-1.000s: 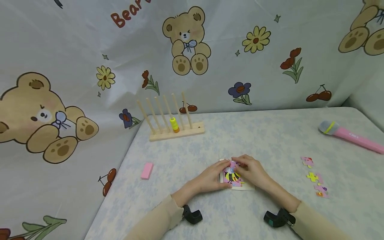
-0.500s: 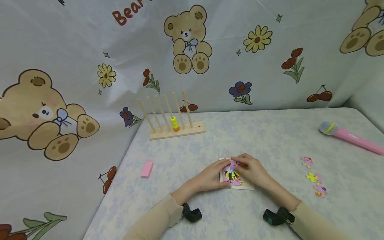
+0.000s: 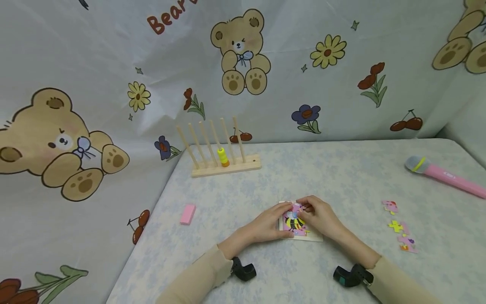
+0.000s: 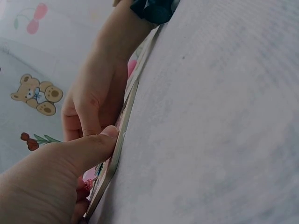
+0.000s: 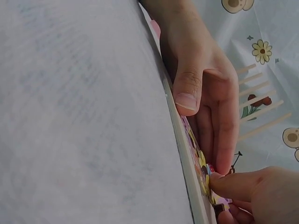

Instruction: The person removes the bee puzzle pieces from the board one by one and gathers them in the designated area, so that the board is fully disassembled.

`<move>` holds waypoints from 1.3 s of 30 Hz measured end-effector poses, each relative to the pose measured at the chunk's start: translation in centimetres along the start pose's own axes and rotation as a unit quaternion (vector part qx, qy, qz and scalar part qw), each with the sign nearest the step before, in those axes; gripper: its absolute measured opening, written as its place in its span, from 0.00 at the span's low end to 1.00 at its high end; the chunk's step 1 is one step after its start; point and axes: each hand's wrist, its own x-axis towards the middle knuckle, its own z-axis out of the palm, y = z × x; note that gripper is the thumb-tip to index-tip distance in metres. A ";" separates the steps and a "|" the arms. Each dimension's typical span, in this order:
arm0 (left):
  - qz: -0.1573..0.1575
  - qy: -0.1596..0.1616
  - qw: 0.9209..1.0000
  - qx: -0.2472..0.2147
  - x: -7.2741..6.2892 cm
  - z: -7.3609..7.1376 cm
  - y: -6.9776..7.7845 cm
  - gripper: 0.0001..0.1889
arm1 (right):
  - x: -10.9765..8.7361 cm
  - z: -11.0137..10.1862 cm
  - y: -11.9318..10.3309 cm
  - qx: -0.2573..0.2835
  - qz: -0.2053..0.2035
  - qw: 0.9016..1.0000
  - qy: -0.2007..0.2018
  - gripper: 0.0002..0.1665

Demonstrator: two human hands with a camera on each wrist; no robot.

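Observation:
A small jigsaw puzzle board (image 3: 313,237) with a pale frame and a bee picture lies flat on the table between both hands. My left hand (image 3: 262,224) holds it from the left, thumb on the near edge and fingers toward the far part. At the upper right of the picture my right hand (image 3: 322,217) pinches a jigsaw piece (image 5: 222,199) between thumb and fingers, against the board. The fingers partly cover the piece, so its exact fit cannot be seen. In the left wrist view the board (image 4: 110,173) shows edge-on, with the left thumb on its rim.
Several loose jigsaw pieces (image 3: 396,226) lie to the right. A pink microphone (image 3: 449,177) rests at the far right. At the back left stands a wooden peg stand (image 3: 243,164) with yellow and orange beads (image 3: 222,156). A pink block (image 3: 187,214) lies left of the hands.
The head view has shifted slightly. Both hands stay at the board in nearly the same place, with only a slight movement of the right fingers.

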 end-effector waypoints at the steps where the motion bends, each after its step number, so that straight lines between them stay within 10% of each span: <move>1: 0.001 0.001 1.000 0.002 0.0 0.0 0.0 0.42 | 0.0 0.0 0.0 -0.001 0.000 1.000 0.002 0.18; 39: 0.000 -0.001 1.000 -0.005 0.2 -0.2 -0.2 0.44 | 0.1 0.6 -0.5 -0.036 -0.044 0.998 0.013 0.18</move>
